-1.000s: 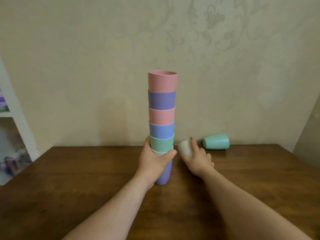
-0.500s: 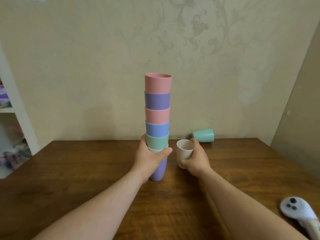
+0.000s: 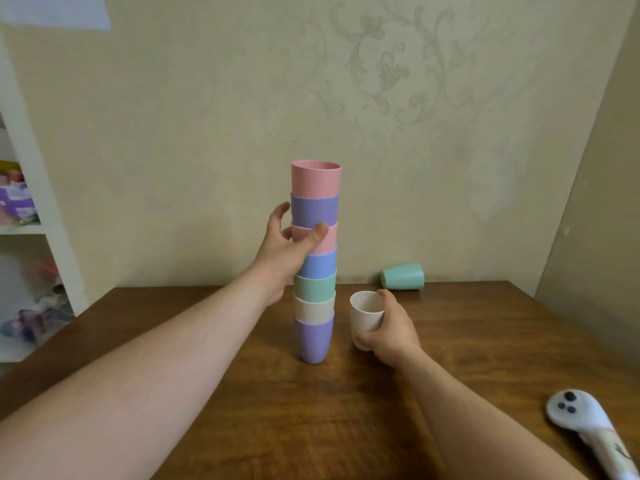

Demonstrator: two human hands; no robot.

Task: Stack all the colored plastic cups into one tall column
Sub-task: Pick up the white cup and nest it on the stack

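A column of several nested cups stands on the wooden table, purple at the bottom and pink at the top. My left hand wraps around the column at the lower pink cup, about mid-height. My right hand holds an upright cream cup on the table just right of the column. A mint green cup lies on its side near the wall, behind my right hand.
A white spoon-shaped object with dark dots lies at the table's front right. A white shelf unit with cluttered items stands to the left. The patterned wall runs along the table's far edge.
My left hand slid up the column from the lowest cups to mid-height. My right hand turned the cream cup upright beside the column and still holds it.
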